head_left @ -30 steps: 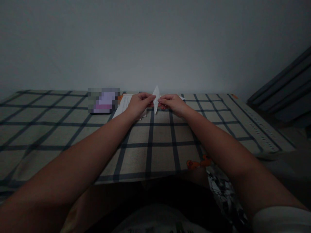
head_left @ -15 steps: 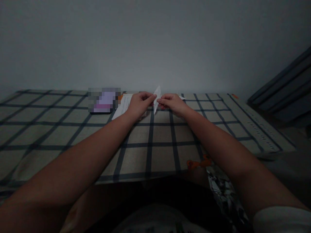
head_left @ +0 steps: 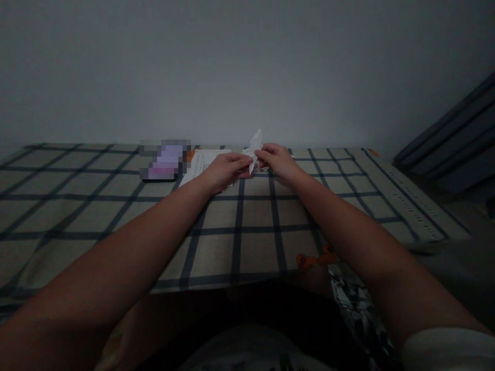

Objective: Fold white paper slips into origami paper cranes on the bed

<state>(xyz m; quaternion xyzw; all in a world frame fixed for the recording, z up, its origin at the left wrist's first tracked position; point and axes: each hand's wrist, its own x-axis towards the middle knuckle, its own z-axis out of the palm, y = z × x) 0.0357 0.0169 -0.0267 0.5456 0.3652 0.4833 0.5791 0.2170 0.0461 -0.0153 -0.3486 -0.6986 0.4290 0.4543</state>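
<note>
A small piece of folded white paper (head_left: pixel 256 145) stands upright between my hands, its pointed tip up and its sides spreading like flaps. My left hand (head_left: pixel 228 169) pinches its lower left side between thumb and fingers. From the right, my right hand (head_left: pixel 277 158) grips it with thumb and forefinger. The lower folds are partly covered by my fingers. Under and behind my left hand lie printed white sheets (head_left: pixel 199 165) on the checked tablecloth (head_left: pixel 255 206).
A phone (head_left: pixel 167 161), its screen lit purple and blurred out, lies left of the sheets, beside something orange (head_left: pixel 191 154). The pale wall (head_left: pixel 247 67) rises behind the table. Orange patterning (head_left: pixel 317 257) shows at the near edge. A dark curtain-like cloth (head_left: pixel 452 144) hangs at right.
The folded paper has shifted slightly right and up, and its sides have spread wider. My left hand has moved a little right and lower; the right hand has turned slightly.
</note>
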